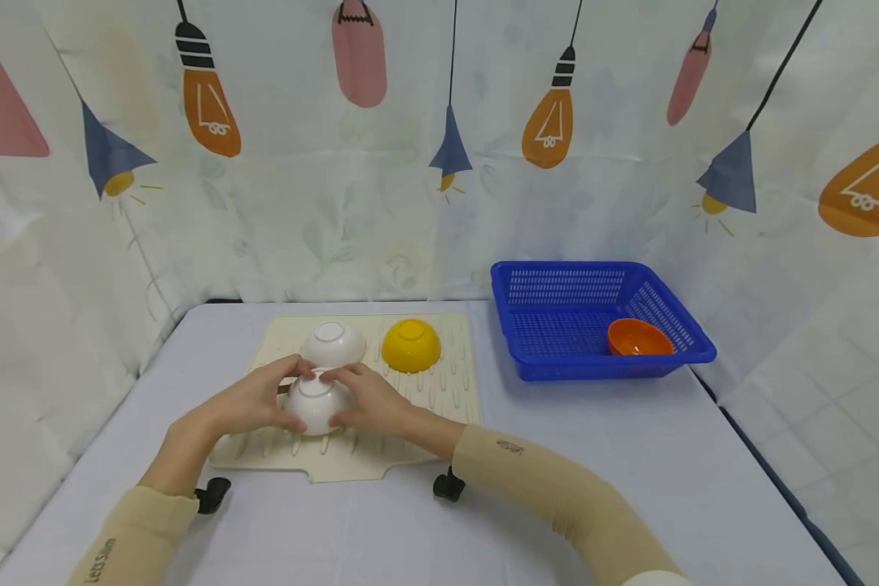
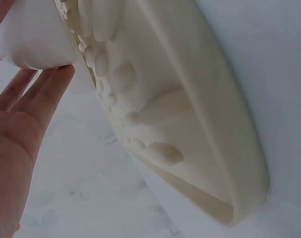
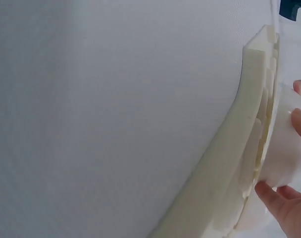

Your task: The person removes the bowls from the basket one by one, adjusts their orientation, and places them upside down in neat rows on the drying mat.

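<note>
An upside-down white bowl (image 1: 318, 412) sits at the front left of a cream draining board (image 1: 425, 399) with raised ribs. My left hand (image 1: 252, 400) holds it from the left side, thumb low near the rim and fingers up by the foot ring. From the right, my right hand (image 1: 376, 399) grips the same bowl, its fingers reaching over the top. In the right wrist view the white bowl (image 3: 283, 148) stands rim-down on the board, fingertips at its rim. Just behind it are a second upturned white bowl (image 1: 334, 346) and an upturned yellow bowl (image 1: 411, 348).
At the back right of the white-covered table (image 1: 542, 472) stands a blue plastic basket (image 1: 593, 368). An orange bowl (image 1: 639, 335) rests inside it, towards the right. A curtain printed with lamps (image 1: 322, 203) hangs behind the table.
</note>
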Available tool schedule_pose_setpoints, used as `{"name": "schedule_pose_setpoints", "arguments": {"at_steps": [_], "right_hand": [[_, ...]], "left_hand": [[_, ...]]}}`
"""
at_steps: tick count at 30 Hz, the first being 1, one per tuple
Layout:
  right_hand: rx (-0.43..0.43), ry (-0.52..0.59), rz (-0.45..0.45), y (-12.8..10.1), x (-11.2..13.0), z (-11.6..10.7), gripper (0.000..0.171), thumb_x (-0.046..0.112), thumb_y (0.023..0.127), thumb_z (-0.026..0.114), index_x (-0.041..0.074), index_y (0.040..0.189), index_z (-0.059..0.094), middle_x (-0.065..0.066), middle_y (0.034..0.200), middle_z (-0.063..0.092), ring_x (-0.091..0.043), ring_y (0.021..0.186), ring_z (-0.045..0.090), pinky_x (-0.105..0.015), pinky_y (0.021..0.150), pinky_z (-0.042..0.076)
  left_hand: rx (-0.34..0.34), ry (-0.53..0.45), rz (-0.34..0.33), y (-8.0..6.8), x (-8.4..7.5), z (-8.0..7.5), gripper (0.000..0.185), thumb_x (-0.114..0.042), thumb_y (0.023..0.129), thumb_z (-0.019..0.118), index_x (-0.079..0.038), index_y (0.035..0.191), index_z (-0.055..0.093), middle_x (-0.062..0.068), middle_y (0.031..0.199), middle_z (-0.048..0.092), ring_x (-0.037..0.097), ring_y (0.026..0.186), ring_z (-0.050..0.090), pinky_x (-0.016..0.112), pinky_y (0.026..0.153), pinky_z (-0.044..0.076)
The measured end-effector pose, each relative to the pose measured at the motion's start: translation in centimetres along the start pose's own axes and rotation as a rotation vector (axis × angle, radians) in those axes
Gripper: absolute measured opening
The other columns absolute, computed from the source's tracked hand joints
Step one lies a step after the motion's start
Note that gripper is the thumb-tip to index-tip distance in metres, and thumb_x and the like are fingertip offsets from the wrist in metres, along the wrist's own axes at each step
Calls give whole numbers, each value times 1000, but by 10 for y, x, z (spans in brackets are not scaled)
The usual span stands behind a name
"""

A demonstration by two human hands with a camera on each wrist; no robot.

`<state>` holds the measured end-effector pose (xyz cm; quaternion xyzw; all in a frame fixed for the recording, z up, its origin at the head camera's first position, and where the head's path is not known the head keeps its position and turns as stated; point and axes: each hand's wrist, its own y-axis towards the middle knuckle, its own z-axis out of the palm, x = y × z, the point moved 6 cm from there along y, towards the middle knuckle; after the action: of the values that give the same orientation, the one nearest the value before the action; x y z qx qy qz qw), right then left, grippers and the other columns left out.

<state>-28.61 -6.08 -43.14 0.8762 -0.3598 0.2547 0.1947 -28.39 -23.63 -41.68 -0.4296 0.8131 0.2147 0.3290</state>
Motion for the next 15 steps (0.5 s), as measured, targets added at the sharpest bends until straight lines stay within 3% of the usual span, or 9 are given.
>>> {"name": "schedule_pose_setpoints", "arguments": {"at_steps": [15], "right_hand": [[2, -50, -2, 8, -3, 11, 61, 21, 87, 85, 17, 141, 58, -8, 144, 51, -15, 128, 50, -21, 106, 40]], "left_hand": [[19, 1, -19, -2, 6, -1, 62, -15, 70, 95, -9, 114, 53, 17, 138, 56, 50, 136, 44, 67, 104, 40]]}}
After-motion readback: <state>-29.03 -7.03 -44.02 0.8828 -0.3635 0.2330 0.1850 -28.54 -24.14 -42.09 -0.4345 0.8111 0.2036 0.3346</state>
